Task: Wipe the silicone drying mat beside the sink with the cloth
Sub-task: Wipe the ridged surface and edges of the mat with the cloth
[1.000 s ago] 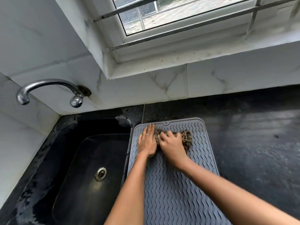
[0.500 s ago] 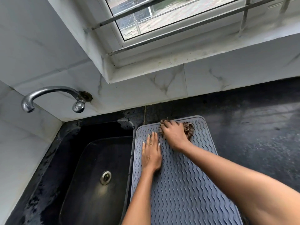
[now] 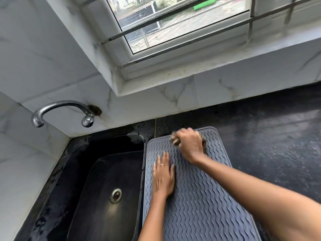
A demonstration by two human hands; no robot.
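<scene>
Since the earlier frames the right hand (image 3: 190, 145) has carried the cloth up to the far edge of the mat, while the left hand (image 3: 163, 176) has slid back toward the person along the mat's left side

At far left a curved chrome wall tap (image 3: 60, 110) hangs over the black rectangular sink (image 3: 97, 180) with a round metal drain (image 3: 116, 194). Just beside the sink, on the dark speckled stone counter (image 3: 269, 145), lies the grey silicone drying mat with a wavy ribbed surface (image 3: 199, 206). The left hand rests flat on it, palm down, fingers straight and close together, a thin ring on one finger. Further right, the right hand is curled into a loose fist, bunching the brown patterned cloth (image 3: 174, 140) against the mat's far end; only scraps of cloth show at the fingers and behind the wrist, blurred. No writing or brand can be read anywhere
</scene>
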